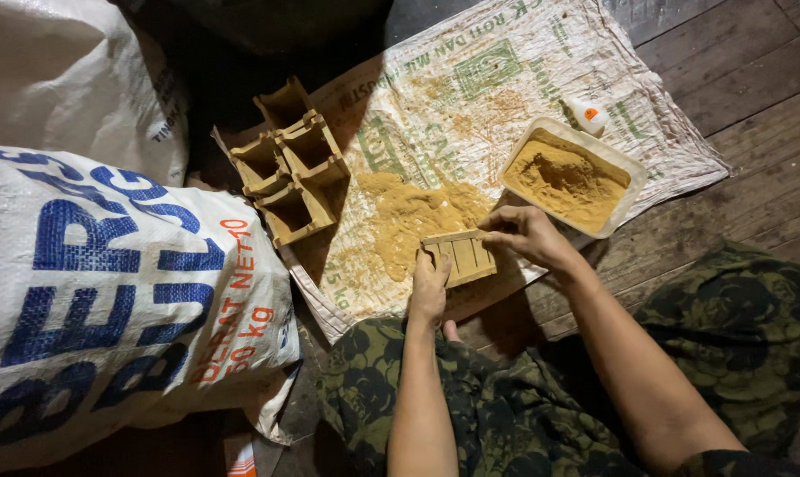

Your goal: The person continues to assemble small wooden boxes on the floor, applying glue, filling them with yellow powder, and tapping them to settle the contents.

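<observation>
A small slatted wooden piece point(463, 256) lies on a spread woven sack sheet point(506, 79), beside a heap of yellow-brown sawdust point(409, 216). My left hand point(430, 287) presses on the piece's left end, fingers over its slats. My right hand point(525, 233) pinches its upper right corner. Both forearms reach out from my lap, which is covered in dark camouflage cloth.
Several small wooden open boxes point(292, 172) stand clustered left of the sawdust. A white plastic tray point(625, 199) holds more sawdust, with a small white glue bottle point(587, 115) behind it. A large filled white sack point(108, 291) lies at left. The floor is dark wooden planks point(753, 79).
</observation>
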